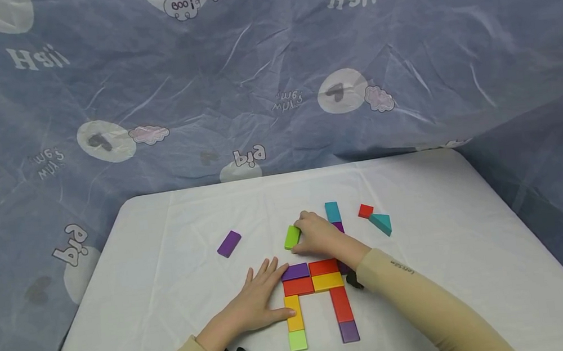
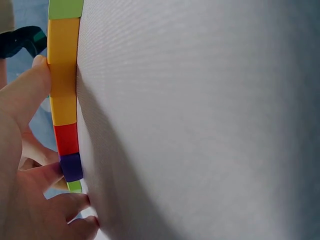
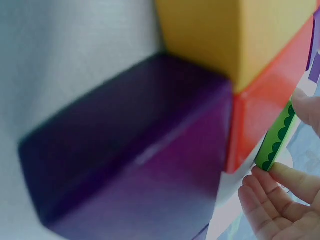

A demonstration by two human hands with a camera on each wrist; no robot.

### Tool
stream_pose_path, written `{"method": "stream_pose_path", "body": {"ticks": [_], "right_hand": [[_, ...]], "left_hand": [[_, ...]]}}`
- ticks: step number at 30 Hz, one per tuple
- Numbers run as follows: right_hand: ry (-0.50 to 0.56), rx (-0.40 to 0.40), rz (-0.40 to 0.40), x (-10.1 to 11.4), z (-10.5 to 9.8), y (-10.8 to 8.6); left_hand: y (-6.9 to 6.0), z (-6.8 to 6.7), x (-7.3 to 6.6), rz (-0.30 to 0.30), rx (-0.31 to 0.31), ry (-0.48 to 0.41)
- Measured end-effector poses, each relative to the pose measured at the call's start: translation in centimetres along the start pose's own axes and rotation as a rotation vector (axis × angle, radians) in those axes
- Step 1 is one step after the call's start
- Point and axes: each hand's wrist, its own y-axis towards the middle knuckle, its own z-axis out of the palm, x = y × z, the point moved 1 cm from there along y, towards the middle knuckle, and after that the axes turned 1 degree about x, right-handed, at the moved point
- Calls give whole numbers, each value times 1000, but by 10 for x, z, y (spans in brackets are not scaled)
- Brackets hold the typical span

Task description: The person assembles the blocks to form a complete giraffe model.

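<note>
Nearest on the white bench [image 1: 141,302], 2 columns of flat blocks run toward the person: on the left a light green block [image 1: 298,340] meets a yellow block [image 1: 295,303], and on the right a lilac block [image 1: 350,331] meets a long red block [image 1: 341,304]. The left hand [image 1: 254,308] lies beside the left column, its grip wide, thumb on the yellow block and index finger against a purple block [image 1: 295,271]. That purple block sits in a 2-by-2 cluster at the columns' far ends, with a near red block [image 1: 298,286], an amber block [image 1: 328,282] and a far red block [image 1: 323,267]. Beyond, the right hand [image 1: 322,238] has a narrow grip, thumb and fingers pinching a green block [image 1: 292,237] by its ends, just past the cluster; dark scallops mark its side. Whether it touches the bench I cannot tell. A loose violet block [image 1: 229,244] lies well to its left. At the right, a small red cube [image 1: 366,211] is close beside a teal triangle [image 1: 382,223]. Farther left of these is a teal block [image 1: 333,212]. A blue-grey cloth [image 1: 231,73] hangs behind.
</note>
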Motion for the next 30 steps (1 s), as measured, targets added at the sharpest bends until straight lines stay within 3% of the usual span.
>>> {"method": "stream_pose_path", "body": {"ticks": [4,8,15,20,23,30], "right_hand": [[8,-8,-18,-9,-6,5],[73,-40,18,-28,-21,13],[199,-135,187,-72,-49,22],[257,-215,299,-94,-53,23],[235,-249,353,-103,-50,23],[149,-208,383,-112,-39,24]], "left_hand": [[0,0,-1,-12,7,-5],[0,1,0,-21,11,-8],[1,1,1,4,1,-18],[0,-1,-1,11,-5,-23],[0,-1,-1,2,0,-24],[0,-1,-2,0,0,-32]]}}
